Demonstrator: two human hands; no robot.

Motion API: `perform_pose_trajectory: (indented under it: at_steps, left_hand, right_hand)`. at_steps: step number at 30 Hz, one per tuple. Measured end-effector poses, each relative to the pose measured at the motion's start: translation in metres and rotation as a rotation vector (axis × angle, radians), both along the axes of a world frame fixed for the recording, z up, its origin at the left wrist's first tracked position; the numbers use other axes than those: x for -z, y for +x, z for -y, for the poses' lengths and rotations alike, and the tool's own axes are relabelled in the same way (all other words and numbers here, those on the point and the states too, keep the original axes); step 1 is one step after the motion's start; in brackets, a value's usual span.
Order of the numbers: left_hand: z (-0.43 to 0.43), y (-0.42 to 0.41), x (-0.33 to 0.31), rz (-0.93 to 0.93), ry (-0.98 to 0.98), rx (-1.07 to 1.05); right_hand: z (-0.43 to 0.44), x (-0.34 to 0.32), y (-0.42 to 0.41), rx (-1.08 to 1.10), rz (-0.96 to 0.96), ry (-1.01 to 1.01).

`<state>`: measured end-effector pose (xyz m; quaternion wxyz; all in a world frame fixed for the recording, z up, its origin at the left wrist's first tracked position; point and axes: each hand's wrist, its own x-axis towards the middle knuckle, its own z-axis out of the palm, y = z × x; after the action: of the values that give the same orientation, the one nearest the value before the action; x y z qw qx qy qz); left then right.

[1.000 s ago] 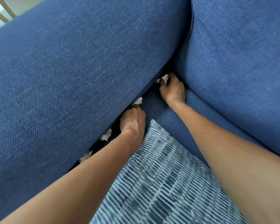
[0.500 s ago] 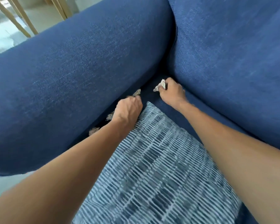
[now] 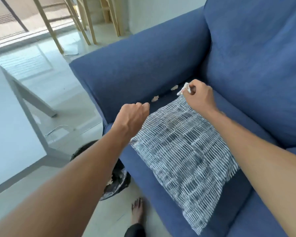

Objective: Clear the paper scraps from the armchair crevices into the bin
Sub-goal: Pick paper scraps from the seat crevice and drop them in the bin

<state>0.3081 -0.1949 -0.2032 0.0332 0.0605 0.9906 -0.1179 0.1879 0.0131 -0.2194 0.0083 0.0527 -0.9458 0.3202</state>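
The right hand hovers above the far corner of the striped cushion, near the back of the blue armchair. Its thumb and fingertips pinch a white paper scrap, which sticks out to the left of the hand.

The left hand is curled into a loose fist over the seat edge, beside the inner face of the left armrest. Whether it encloses a scrap cannot be told from this angle.

Two more paper scraps lie in the crevice between the armrest and the seat: one scrap just left of the pinched piece, and another scrap further forward, near the knuckles of the left hand.

The cushion lies flat on the seat, tilted diagonally, with one corner overhanging the front edge.

The bin stands on the floor at the front left corner of the armchair, partly hidden by the left forearm. It has a dark liner, and white scraps show inside it. A bare foot rests on the floor in front of the armchair, just beside the bin.
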Motion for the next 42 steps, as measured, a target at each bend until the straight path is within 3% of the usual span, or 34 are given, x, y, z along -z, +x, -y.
perform_pose_trajectory:
  at_steps: [7, 16, 29, 42]
  left_hand:
    - [0.088, 0.124, 0.024, 0.082, 0.084, -0.244]
    - [0.175, 0.224, 0.063, 0.106, 0.159, -0.411]
    - [0.222, 0.249, 0.102, 0.076, 0.37, -0.495]
    - [0.218, 0.234, 0.123, 0.128, 0.44, -0.516]
  right_hand:
    - [0.114, -0.004, 0.111, -0.255, -0.038, 0.023]
    - [0.198, 0.05, 0.214, -0.488, 0.119, 0.228]
    - [0.243, 0.118, 0.261, -0.408, 0.18, 0.529]
    - [0.234, 0.123, 0.25, -0.379, 0.231, 0.339]
